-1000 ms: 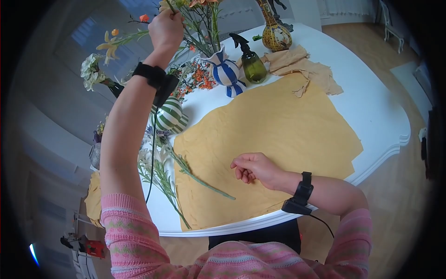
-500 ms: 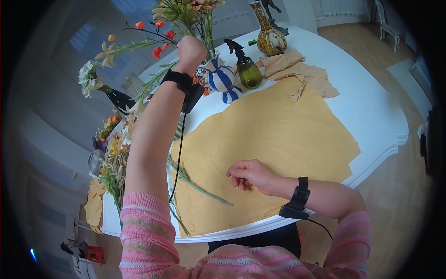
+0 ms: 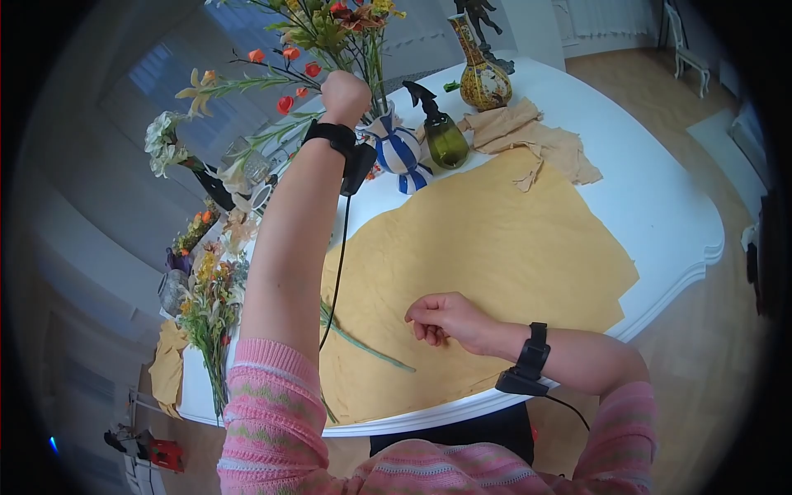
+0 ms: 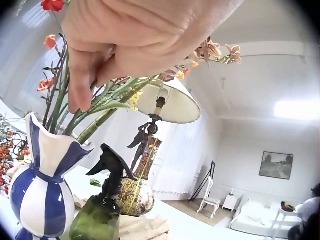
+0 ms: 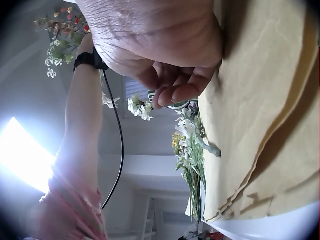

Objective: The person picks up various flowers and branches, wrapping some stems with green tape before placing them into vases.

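Note:
Over a blue-and-white striped vase, my left hand pinches a flower stem among the bunch rising from its mouth. Orange-red blooms and green leafy sprays spread around and above that hand. The fingertips point down close to the vase's rim in the left wrist view. My right hand rests on a large yellow-tan sheet of paper, fingers loosely curled and holding nothing. Left of it, a cut green stem lies on the paper, its upper part hidden behind my left forearm.
A green spray bottle stands right beside the striped vase. Behind are a patterned long-necked vase and crumpled tan paper. Bunched flowers lie at the table's left edge, near white blooms. A cable hangs from my left wrist.
My left hand has come down and right, from high among the flowers to just above the striped vase. The right hand has stayed on the paper.

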{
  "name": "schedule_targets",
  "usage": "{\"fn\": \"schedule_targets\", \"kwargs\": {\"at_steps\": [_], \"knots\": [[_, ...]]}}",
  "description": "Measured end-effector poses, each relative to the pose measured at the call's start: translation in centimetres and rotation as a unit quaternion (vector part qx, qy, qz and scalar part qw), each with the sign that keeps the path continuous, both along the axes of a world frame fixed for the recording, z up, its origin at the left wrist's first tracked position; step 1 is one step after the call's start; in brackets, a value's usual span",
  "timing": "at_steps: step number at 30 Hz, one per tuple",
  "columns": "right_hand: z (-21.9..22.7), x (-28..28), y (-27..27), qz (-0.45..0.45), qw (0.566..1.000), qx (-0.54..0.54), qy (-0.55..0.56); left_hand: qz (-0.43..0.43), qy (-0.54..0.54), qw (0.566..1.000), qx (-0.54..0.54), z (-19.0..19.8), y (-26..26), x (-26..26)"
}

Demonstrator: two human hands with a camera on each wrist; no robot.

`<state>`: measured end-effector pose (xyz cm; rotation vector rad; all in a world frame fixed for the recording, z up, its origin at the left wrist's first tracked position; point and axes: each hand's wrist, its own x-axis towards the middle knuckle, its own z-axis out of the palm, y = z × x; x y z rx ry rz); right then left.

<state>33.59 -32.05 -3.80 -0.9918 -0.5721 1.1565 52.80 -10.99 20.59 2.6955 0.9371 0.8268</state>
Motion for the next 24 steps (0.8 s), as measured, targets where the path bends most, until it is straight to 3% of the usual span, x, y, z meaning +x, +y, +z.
{"fn": "schedule_targets", "kwargs": {"at_steps": [4,6,7,9,10,14,16,17,19,24], "knots": [[0.2,0.0,0.0,-0.003,1.0,0.004,0.0,-0.005,-0.009,0.999,-0.045,-0.9,0.4,0.2],[0.2,0.0,-0.1,-0.004,1.0,0.003,-0.003,-0.054,0.109,0.992,0.027,-2.1,1.0,0.3],[0.1,0.0,-0.1,-0.002,1.0,0.002,-0.004,-0.056,0.107,0.992,0.027,-2.6,1.1,0.4],[-0.2,0.0,0.1,-0.003,1.0,0.002,-0.003,-0.055,0.058,0.997,0.004,-3.8,1.3,0.4],[-0.2,0.0,0.1,-0.002,1.0,0.003,0.0,-0.068,0.091,0.991,0.071,-3.9,1.5,0.4],[-0.2,0.1,0.1,-0.002,1.0,0.003,-0.001,-0.08,0.083,0.989,0.097,-4.5,1.4,-0.2],[-0.3,0.1,0.2,-0.001,1.0,0.006,0.0,-0.087,0.02,0.992,-0.088,-4.2,0.2,-0.9],[-0.3,0.1,0.2,-0.001,1.0,0.006,0.0,-0.087,0.019,0.992,-0.088,-4.5,0.2,-0.9],[-0.3,0.1,0.2,-0.004,1.0,-0.005,-0.007,-0.108,-0.066,0.992,0.023,-5.6,1.2,-0.6],[-0.1,0.2,0.1,-0.005,1.0,-0.01,-0.006,-0.118,-0.069,0.99,0.024,-5.4,1.3,-1.0]]}}
